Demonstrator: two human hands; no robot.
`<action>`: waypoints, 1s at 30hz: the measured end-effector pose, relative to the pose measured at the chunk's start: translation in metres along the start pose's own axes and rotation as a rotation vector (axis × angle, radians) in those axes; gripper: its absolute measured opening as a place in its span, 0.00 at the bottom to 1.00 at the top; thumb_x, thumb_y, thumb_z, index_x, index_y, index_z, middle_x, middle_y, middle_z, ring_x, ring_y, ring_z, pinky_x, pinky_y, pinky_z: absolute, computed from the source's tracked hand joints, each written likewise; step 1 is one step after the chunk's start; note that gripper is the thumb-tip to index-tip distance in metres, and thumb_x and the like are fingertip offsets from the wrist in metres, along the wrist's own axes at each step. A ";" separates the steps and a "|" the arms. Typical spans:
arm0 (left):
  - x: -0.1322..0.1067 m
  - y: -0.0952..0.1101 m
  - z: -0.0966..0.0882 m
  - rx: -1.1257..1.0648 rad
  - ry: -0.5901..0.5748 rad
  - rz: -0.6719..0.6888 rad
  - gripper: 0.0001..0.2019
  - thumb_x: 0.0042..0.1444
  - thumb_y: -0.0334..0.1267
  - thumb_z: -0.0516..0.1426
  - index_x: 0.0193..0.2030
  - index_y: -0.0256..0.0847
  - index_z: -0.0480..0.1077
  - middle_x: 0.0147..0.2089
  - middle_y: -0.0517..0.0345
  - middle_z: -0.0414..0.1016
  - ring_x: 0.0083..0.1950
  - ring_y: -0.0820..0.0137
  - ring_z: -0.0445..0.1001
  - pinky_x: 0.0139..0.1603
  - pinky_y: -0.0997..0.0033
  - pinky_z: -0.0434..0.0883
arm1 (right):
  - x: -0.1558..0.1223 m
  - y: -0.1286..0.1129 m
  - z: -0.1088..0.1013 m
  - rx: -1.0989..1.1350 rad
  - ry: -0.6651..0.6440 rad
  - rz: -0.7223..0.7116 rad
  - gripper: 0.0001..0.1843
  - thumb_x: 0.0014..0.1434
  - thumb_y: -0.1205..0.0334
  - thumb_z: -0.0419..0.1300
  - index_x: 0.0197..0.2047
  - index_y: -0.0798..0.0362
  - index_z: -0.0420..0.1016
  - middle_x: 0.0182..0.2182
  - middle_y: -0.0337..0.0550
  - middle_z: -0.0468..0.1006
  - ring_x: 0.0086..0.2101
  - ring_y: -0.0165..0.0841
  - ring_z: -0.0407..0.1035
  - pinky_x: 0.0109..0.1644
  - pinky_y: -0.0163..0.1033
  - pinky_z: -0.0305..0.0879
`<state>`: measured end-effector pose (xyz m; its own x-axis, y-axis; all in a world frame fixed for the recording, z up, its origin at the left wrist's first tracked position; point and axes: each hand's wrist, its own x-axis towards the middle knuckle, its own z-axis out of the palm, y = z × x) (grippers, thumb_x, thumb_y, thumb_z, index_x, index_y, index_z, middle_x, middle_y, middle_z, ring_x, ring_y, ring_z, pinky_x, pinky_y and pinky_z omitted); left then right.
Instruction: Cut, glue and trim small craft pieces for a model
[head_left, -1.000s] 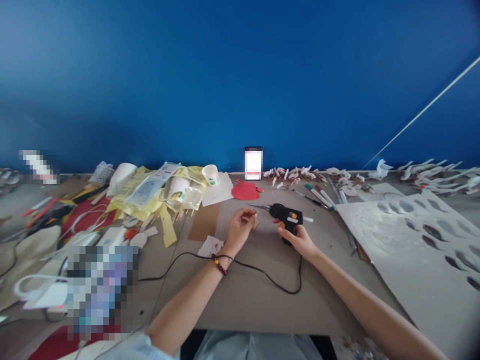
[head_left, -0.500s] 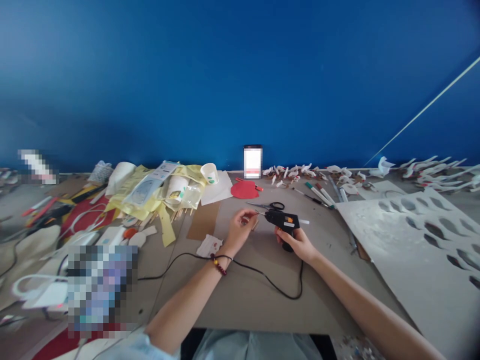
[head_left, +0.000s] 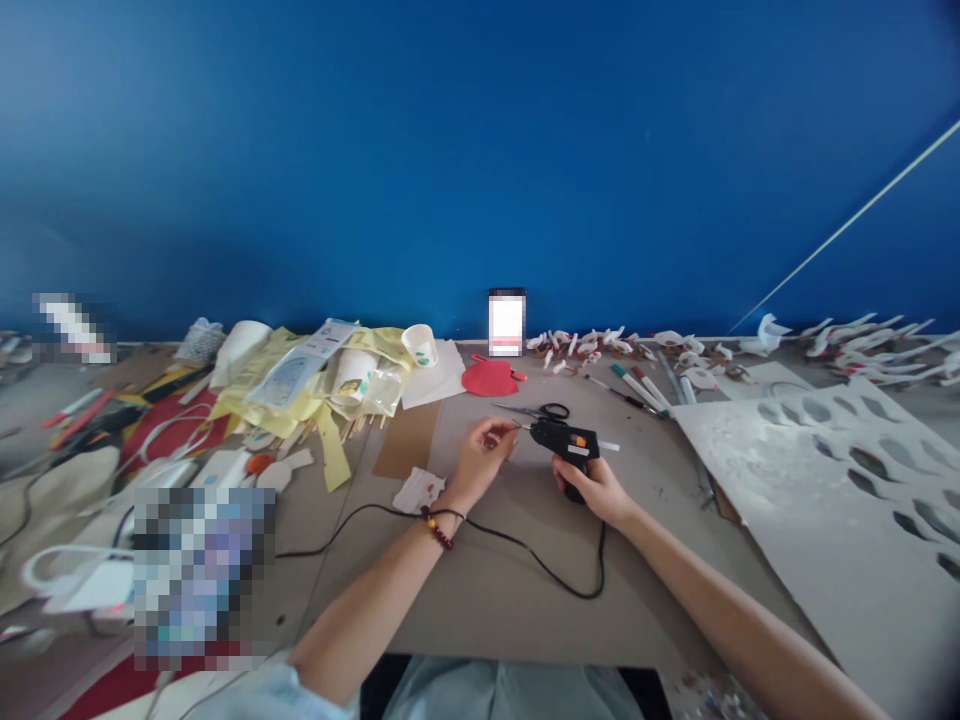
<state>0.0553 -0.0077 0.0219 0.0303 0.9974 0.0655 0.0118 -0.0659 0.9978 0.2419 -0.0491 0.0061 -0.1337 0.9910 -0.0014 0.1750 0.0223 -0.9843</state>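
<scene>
My right hand (head_left: 592, 485) grips a black glue gun (head_left: 566, 440) by its handle, the nozzle pointing left. A translucent glue stick (head_left: 609, 446) juts from its back end. Just left of the nozzle is my left hand (head_left: 484, 458), fingers curled and pinched together; what they hold is too small to make out. The gun's black cord (head_left: 525, 547) loops over the table and past my left wrist. Behind the gun lie black-handled scissors (head_left: 553, 411). A crumpled white paper piece with reddish marks (head_left: 420, 491) rests beside my left wrist.
A large white sheet with leaf-shaped cut-outs (head_left: 795, 500) covers the right side. Markers (head_left: 637, 390) and small white paper shapes (head_left: 585, 345) lie at the back. A lit phone (head_left: 507, 322) stands against the blue wall. Yellow bags and paper cups (head_left: 418, 346) crowd the left.
Almost nothing differs. My left fingertips have shifted very slightly at the glue gun's nozzle, while my right hand keeps its hold on the gun.
</scene>
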 end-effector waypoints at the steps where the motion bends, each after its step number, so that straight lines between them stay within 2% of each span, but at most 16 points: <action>1: 0.000 0.000 0.000 0.001 0.001 0.003 0.08 0.46 0.41 0.61 0.31 0.39 0.74 0.31 0.58 0.75 0.28 0.74 0.67 0.29 0.74 0.66 | 0.000 0.000 0.000 -0.006 0.002 -0.005 0.24 0.53 0.39 0.57 0.23 0.53 0.67 0.19 0.40 0.70 0.22 0.30 0.64 0.29 0.38 0.63; 13: 0.000 -0.003 0.001 0.007 -0.002 0.014 0.07 0.47 0.41 0.61 0.31 0.40 0.74 0.32 0.58 0.75 0.27 0.74 0.66 0.29 0.75 0.66 | 0.000 0.000 -0.001 -0.074 -0.011 -0.001 0.25 0.54 0.40 0.56 0.20 0.53 0.65 0.18 0.41 0.69 0.22 0.30 0.64 0.29 0.37 0.63; 30: 0.001 -0.005 0.001 0.014 -0.009 0.006 0.07 0.46 0.41 0.61 0.30 0.40 0.74 0.30 0.59 0.75 0.26 0.75 0.66 0.28 0.75 0.65 | 0.000 0.006 -0.002 -0.084 -0.012 -0.040 0.24 0.56 0.42 0.55 0.20 0.53 0.66 0.18 0.41 0.70 0.22 0.30 0.64 0.29 0.37 0.63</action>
<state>0.0560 -0.0066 0.0171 0.0396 0.9967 0.0708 0.0260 -0.0719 0.9971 0.2451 -0.0486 0.0005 -0.1539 0.9875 0.0352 0.2503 0.0735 -0.9654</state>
